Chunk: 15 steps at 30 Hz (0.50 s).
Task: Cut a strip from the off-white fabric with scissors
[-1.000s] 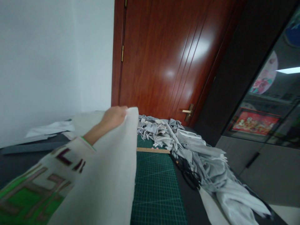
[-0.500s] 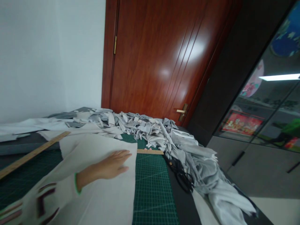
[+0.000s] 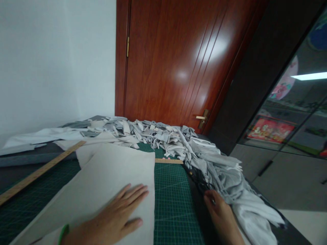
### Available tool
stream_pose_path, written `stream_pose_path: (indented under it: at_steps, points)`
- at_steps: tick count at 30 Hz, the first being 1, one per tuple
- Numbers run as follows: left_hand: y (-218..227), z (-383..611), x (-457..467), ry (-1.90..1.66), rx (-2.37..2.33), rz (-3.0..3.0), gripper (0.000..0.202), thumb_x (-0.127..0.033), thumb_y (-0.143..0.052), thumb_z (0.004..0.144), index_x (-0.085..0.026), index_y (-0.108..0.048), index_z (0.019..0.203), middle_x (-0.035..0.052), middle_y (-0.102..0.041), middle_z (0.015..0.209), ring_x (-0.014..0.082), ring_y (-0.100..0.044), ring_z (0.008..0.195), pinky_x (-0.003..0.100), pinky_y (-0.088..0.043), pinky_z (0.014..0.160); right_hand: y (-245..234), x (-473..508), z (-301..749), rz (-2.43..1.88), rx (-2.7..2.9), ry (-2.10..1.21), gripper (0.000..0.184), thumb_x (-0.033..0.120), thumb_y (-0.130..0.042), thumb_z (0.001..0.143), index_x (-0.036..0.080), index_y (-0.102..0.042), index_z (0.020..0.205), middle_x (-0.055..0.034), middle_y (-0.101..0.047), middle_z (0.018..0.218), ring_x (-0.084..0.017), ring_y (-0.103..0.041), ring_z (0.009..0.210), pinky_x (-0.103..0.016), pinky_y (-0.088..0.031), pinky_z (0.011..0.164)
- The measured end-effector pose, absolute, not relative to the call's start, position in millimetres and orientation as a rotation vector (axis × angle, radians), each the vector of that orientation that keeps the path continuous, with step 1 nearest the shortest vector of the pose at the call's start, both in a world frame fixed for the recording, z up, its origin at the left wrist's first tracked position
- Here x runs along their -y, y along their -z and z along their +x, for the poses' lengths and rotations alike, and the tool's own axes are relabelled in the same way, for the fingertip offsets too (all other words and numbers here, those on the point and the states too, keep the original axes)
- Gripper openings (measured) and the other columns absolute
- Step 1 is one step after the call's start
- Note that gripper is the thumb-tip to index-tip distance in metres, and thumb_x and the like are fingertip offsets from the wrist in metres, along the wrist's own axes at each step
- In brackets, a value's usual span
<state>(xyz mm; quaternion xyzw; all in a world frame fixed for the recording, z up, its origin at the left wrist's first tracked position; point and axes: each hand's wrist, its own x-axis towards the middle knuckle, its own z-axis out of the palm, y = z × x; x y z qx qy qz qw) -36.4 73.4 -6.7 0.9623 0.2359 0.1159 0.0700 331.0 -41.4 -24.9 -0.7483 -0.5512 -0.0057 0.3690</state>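
Left hand lies flat, fingers spread, on a pale sheet of fabric spread across the green cutting mat. Right hand reaches to the black scissors at the mat's right edge, fingertips touching them; whether it grips them cannot be told. A wooden ruler lies left of the fabric, with grey scraps heaped behind.

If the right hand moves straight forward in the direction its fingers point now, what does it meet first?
Probably the black scissors: the right hand points up along the table edge, fingertips almost at their handles. The grey fabric pile lies just beyond; depth is unclear.
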Motion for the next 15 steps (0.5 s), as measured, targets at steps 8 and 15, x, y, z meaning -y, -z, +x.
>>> stream_pose_path:
  at_steps: [8,15]
  points:
    - [16.1,-32.4,-81.5,-0.669,-0.619,3.092,0.073,-0.047,-0.051,0.095,-0.033,-0.008,0.153,0.0008,-0.039,0.152,0.0224,-0.044,0.135,0.038,-0.032,0.114,2.1,14.1,341.3,-2.474,1.66,0.221,0.037,0.018,-0.043,0.088,0.004,-0.058,0.119,-0.0224,-0.063,0.117,-0.033,-0.058,0.114,-0.041,-0.042,0.099]
    - [21.1,-31.5,-85.4,-0.603,-0.638,3.134,0.071,-0.051,-0.046,0.096,-0.033,-0.006,0.152,0.0006,-0.035,0.153,0.0217,-0.042,0.137,0.039,-0.028,0.115,-14.9,12.3,355.1,-2.574,1.726,0.153,0.037,0.013,-0.05,0.082,0.0,-0.061,0.115,-0.0222,-0.067,0.112,-0.031,-0.058,0.113,-0.035,-0.04,0.097]
